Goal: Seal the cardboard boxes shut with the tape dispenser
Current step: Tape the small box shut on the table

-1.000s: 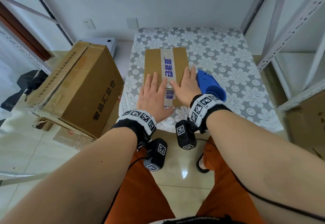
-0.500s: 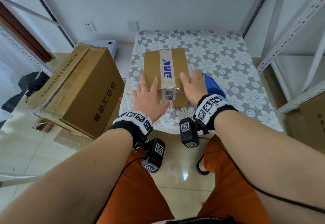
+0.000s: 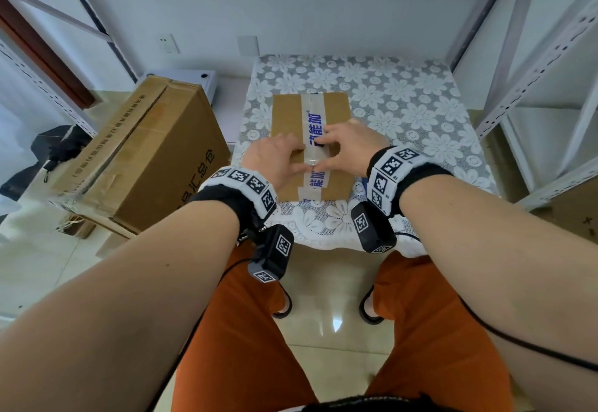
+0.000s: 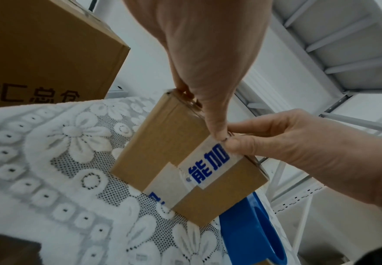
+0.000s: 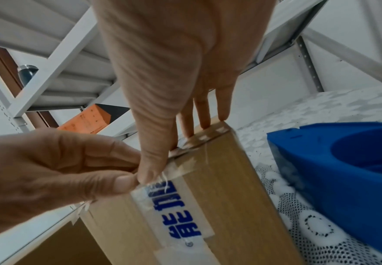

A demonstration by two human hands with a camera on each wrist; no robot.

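A small cardboard box lies on the lace-covered table. A clear tape strip with blue characters runs along its top and down the near face. My left hand and right hand rest their fingers on the box top. Both thumbs meet on the tape at the near top edge and press it there, as the right wrist view shows on the box. The blue tape dispenser sits on the cloth just right of the box, apart from both hands; my right wrist hides it in the head view.
A large brown carton leans tilted on the floor left of the table, with a white appliance behind it. White metal shelving stands close on the right. A black object lies at far left.
Both hands slid from flat on the box top back toward its near edge. The palms lifted, the fingers arched, and the thumbs came together on the tape at the edge.
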